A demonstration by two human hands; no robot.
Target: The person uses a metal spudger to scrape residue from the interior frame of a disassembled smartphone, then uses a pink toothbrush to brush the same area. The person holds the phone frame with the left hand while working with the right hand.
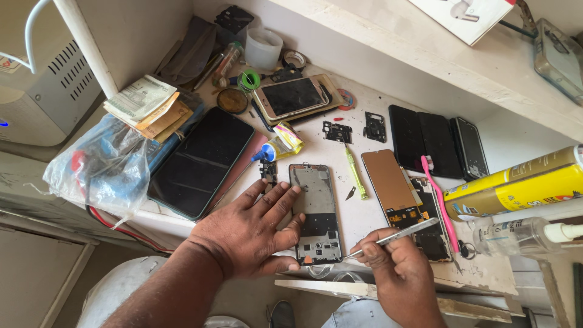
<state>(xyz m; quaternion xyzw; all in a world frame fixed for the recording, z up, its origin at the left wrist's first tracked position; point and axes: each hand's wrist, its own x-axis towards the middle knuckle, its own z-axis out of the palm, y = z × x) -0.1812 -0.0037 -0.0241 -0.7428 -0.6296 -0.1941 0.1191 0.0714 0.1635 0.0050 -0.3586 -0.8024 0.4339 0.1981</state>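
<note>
- Fingers [280, 200] of the left hand [246, 234] spreading flat, pressing on the left edge of the phone frame [316, 212], thumb tucking against its lower left corner.
- Fingers [371, 249] of the right hand [398, 270] closing together, pinching the metal tweezers [395, 237] near their lower end.
- Tweezers slanting up to the right over the hand, tips pointing left and touching or nearly touching the lower right corner of the phone frame; cannot tell which.
- Phone frame lying flat and lengthwise on the white worktop [370, 215], near its front edge, between the two hands, open side up with a dark band across the lower half.
- Lying just right of the frame: a small green screwdriver [356, 176] and a tiny blade [351, 193].
- Resting further right: a copper-backed display panel [390, 182] with its flex cable, and a pink toothbrush [438, 203] crossing another opened phone.
- Sitting left of the frame: a large dark tablet [200, 161], partly under a crumpled plastic bag [100, 167].
- Standing apart at the back: a phone with a gold rim [291, 97], a small yellow tube with a blue cap [276, 147], and three dark phones [437, 146] side by side.
- Lying at the far right: a yellow spray can [516, 185] on its side, above a clear bottle [516, 235].
</note>
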